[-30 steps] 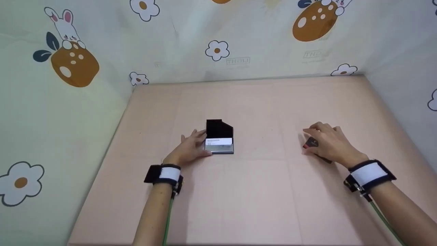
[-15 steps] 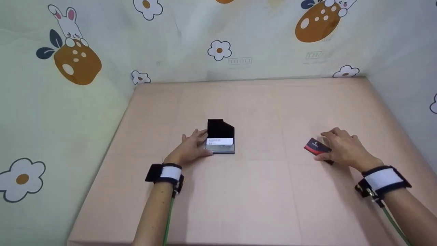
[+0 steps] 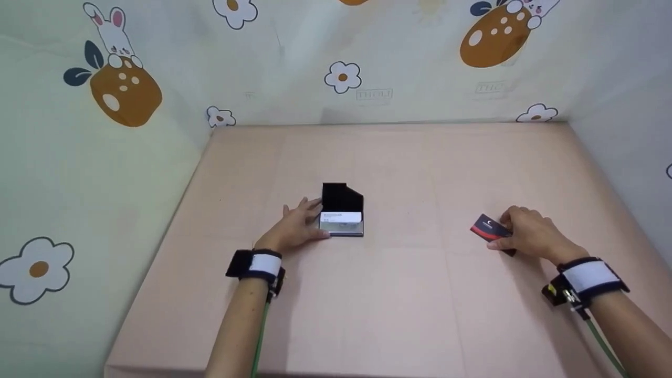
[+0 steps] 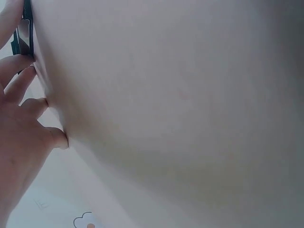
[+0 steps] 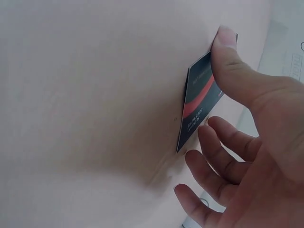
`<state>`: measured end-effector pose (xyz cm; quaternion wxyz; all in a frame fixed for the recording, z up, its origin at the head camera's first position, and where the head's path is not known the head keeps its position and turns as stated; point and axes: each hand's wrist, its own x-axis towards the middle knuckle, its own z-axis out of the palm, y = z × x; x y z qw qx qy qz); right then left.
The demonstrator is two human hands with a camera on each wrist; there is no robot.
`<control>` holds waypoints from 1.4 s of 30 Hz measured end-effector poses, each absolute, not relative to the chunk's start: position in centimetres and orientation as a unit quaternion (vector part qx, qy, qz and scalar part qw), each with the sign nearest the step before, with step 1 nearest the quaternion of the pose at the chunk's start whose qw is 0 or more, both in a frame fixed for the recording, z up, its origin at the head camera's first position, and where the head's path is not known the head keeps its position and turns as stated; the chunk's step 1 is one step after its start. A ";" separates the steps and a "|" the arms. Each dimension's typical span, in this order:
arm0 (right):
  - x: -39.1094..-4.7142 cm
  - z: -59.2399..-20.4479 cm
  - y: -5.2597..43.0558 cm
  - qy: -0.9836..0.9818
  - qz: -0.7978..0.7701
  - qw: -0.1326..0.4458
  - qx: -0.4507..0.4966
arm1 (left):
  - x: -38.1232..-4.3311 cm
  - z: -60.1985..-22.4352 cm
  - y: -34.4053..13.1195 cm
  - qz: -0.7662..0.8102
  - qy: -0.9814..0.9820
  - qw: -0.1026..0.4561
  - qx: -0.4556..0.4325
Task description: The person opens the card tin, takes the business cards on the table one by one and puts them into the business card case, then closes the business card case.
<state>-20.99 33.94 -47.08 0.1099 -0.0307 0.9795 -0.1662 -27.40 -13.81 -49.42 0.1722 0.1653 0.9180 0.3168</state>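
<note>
A card case [image 3: 342, 228] lies with its black lid [image 3: 341, 198] raised near the middle of the table, white cards [image 3: 341, 216] showing inside. My left hand [image 3: 290, 227] holds the case's left side, thumb at the front edge and fingers toward the back. Only a sliver of the case [image 4: 23, 35] shows in the left wrist view. To the right lies a dark business card [image 3: 488, 227] with a red stripe, set at a slant. My right hand [image 3: 535, 234] pinches its right part, thumb on the near edge; in the right wrist view the card [image 5: 199, 92] sits between thumb and fingers.
The table [image 3: 388, 310] is covered in pale pink cloth. Walls with printed rabbits and flowers [image 3: 343, 77] close in the back and both sides. A green cable [image 3: 604, 336] runs from each wristband [image 3: 593, 278].
My right hand has drawn back to the right along the card, uncovering its printed face, and its fingers have come in on it. My left hand stays on the case.
</note>
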 end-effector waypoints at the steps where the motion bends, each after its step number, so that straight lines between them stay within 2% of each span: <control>1: -21.0 -47.0 33.9 0.979 -0.169 0.112 -0.029 | -27.4 -49.4 -13.8 0.317 0.918 0.170 0.167; 21: -20.6 -46.9 33.3 0.967 -0.221 0.129 -0.010 | -27.2 -49.4 -13.9 0.312 0.918 0.164 0.182; 30: -20.1 -46.9 33.2 0.969 -0.213 0.116 -0.048 | -27.3 -49.7 -14.0 0.319 0.915 0.170 0.178; 37: -19.9 -46.8 32.8 0.976 -0.191 0.069 -0.077 | -27.5 -49.6 -13.8 0.301 0.921 0.166 0.182; 42: -19.8 -46.8 32.6 0.974 -0.200 0.077 -0.069 | -27.4 -49.5 -13.8 0.301 0.921 0.167 0.181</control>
